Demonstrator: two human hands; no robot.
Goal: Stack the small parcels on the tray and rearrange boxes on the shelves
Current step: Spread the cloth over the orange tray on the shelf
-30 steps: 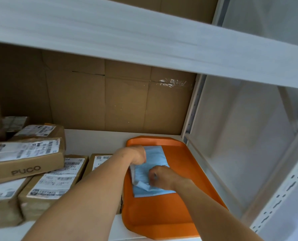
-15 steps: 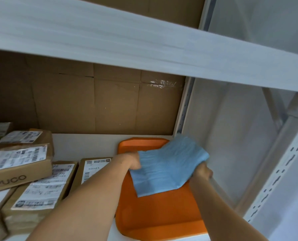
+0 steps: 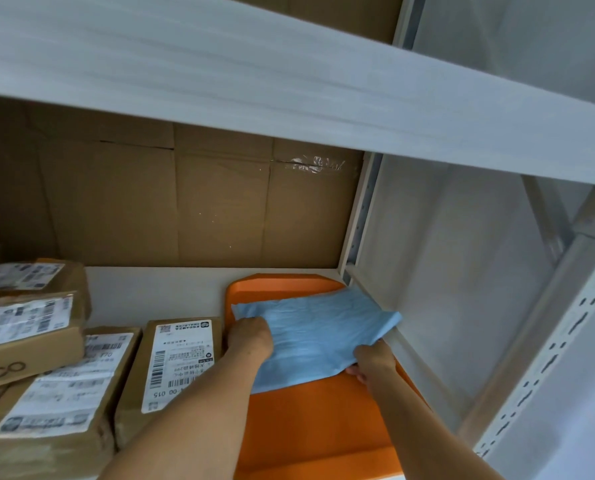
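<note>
— While the blue parcel [image 3: 318, 336] is held over the orange tray's [image 3: 317, 427] far end, how is it gripped?
— Its left edge is clutched by the left hand [image 3: 251, 337], its near edge by the right hand [image 3: 374, 362]; most fingers [image 3: 355, 372] are hidden beneath it.
— And the boxes [image 3: 171, 362]?
— Cut off at the view's left.

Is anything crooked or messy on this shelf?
Yes. The blue soft parcel is crooked over the orange tray, its right corner poking past the rim toward the side wall. The left hand and right hand grip it.
</note>
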